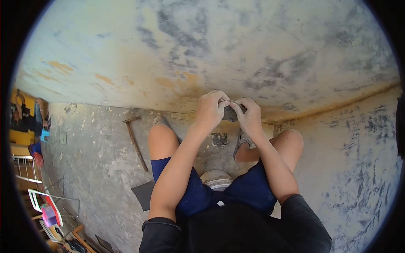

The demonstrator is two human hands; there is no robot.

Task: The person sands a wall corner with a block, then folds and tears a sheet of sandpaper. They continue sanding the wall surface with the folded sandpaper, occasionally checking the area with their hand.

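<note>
My left hand (210, 110) and my right hand (249, 116) meet in front of the wall, fingertips almost touching. Both are closed in a pinch on a small dark grey piece of sandpaper (230, 114), which hangs below the fingers and is partly covered by them. Whitish dust coats the fingers. On the floor just below the hands lies another small dark piece (219, 139). A larger dark grey sheet (144, 195) rests on the floor beside my left thigh. The patchy wall (236, 50) rises close beyond the hands.
A hammer (136, 145) with a long wooden handle lies on the floor left of my left leg. Between my thighs shows a round whitish bucket (216, 180). At far left stand chairs (46, 206) and a blue stool (44, 135). A second wall (346, 168) borders the right.
</note>
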